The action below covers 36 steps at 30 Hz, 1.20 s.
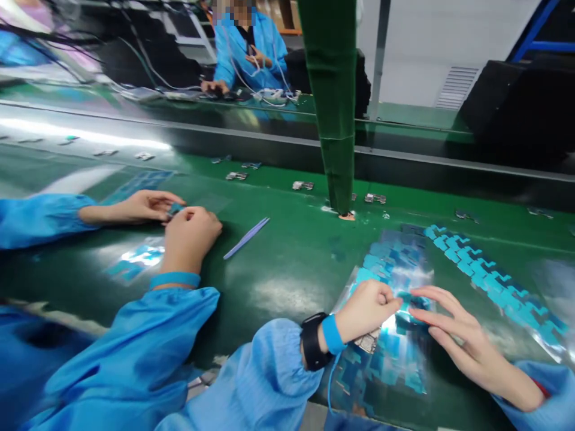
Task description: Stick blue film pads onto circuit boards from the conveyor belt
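Observation:
My left hand (366, 311), with a black watch and a blue wrist strap, has thumb and index finger pinched at the edge of a small teal film piece (405, 298). My right hand (467, 335) reaches in from the right, its fingers stretched and apart, their tips beside the same piece. Beneath both hands lies a clear sheet with many blue film cutouts (395, 359). A small silvery metal part (367, 342) shows just under my left hand, partly covered by it. What exactly lies between the left fingertips is partly hidden.
A green post (335, 120) rises from the bench. Small metal parts (303, 185) lie along its far strip. More blue cutouts (494, 281) are at right, lilac tweezers (247, 238) at centre. On the left, a co-worker's hands (191, 233) hold a small part; another person (251, 48) sits opposite.

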{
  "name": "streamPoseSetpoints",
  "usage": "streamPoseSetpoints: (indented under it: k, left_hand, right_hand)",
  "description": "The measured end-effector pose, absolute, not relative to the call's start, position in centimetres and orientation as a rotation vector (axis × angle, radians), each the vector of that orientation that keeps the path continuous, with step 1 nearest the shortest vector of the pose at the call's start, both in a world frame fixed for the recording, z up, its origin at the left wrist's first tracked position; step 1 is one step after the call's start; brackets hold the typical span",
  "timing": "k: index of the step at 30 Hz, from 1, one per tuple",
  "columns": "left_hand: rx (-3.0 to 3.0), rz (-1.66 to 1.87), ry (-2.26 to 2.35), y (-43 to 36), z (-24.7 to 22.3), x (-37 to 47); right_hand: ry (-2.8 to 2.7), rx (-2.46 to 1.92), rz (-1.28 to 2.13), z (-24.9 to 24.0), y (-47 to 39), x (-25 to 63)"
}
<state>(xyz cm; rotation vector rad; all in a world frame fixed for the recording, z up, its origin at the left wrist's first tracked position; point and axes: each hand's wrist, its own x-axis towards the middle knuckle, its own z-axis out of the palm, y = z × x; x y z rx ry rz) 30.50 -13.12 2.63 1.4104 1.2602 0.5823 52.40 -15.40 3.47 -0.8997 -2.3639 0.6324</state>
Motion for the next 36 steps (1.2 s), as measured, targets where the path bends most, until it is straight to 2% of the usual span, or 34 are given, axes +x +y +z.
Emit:
streamPoseSetpoints:
  k: [4, 7, 11, 18, 21, 24, 29, 32, 36]
  left_hand:
    - [1.442, 0.636, 1.133, -13.4, 3.8, 30.3]
    - [1.496, 0.648, 1.021, -13.8, 4.4, 30.2]
    - [1.579, 0.691, 0.995, -13.9, 4.3, 30.3]
    - [1.640, 0.839, 0.907, -13.9, 3.9, 30.4]
    - [1.547, 0.955, 0.921, -13.6, 4.2, 30.4]
    - [1.385, 1.013, 0.947, -13.1, 4.4, 30.2]
    - [1.199, 0.905, 0.867, -12.5, 4.3, 29.9]
    - [1.140, 0.864, 0.845, -12.4, 4.2, 29.9]
    - [1.094, 0.860, 0.835, -12.3, 4.2, 30.1]
  right_hand:
    - [-2.084, -1.227, 1.185, 6.6, -15.1, 51.3]
    - [-2.044, -1.310, 1.412, 8.2, -14.1, 50.5]
    - [-2.096, -1.302, 1.542, 9.1, -13.0, 49.7]
    - [-2.325, -1.388, 1.539, 11.1, -11.8, 49.3]
    - [-2.530, -1.389, 1.488, 12.6, -9.4, 49.1]
    - [-2.698, -1.341, 1.228, 12.9, -4.5, 48.2]
    - [-2.472, -1.466, 0.612, 8.7, 7.1, 45.0]
    - [-2.406, -1.517, 0.498, 5.6, 12.0, 43.7]
    - [-2.399, -1.494, 0.485, 3.7, 14.5, 44.1]
